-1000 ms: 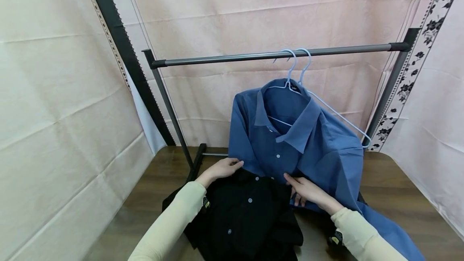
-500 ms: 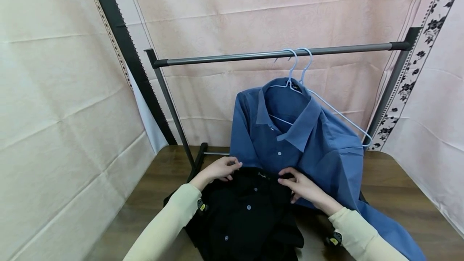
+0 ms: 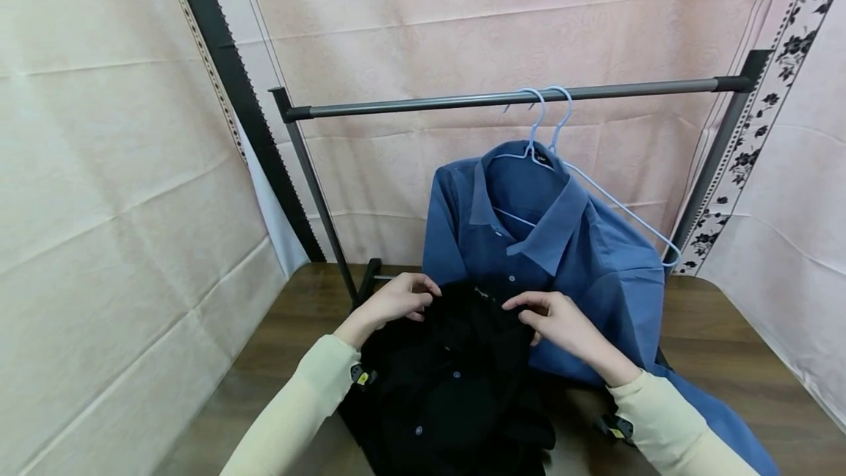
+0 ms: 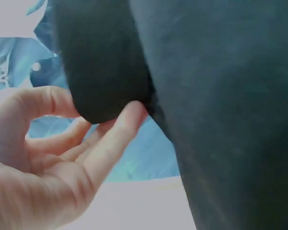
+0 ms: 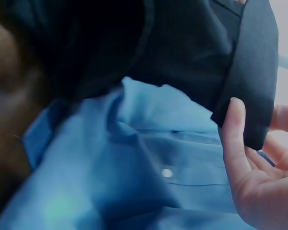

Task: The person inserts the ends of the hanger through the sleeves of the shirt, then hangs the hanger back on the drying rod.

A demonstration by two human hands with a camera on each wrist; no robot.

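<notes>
A black button-up shirt (image 3: pixel 456 388) is held up at its collar between my two hands, its lower part low over the table. My left hand (image 3: pixel 396 300) pinches the collar's left side; in the left wrist view the thumb and fingers grip the black collar flap (image 4: pixel 105 67). On the other side my right hand (image 3: pixel 558 322) pinches the collar end (image 5: pixel 252 81), thumb in front and fingers behind, as the right wrist view shows. Just behind the black shirt hangs a blue shirt (image 3: pixel 529 278), on a light blue hanger (image 3: pixel 537 123).
A grey metal rail (image 3: pixel 410 104) on dark posts spans the back of the wooden table (image 3: pixel 720 344). A second light blue hanger (image 3: pixel 617 204) hangs beside the first, its arm sticking out right. One blue sleeve (image 3: pixel 727 417) trails over the table's right side. Pale cloth (image 3: pixel 463 13) hangs behind.
Both hands have taken hold of the black shirt's collar and raised it slightly. The collar, earlier lower and flatter, now stands higher in front of the blue shirt.
</notes>
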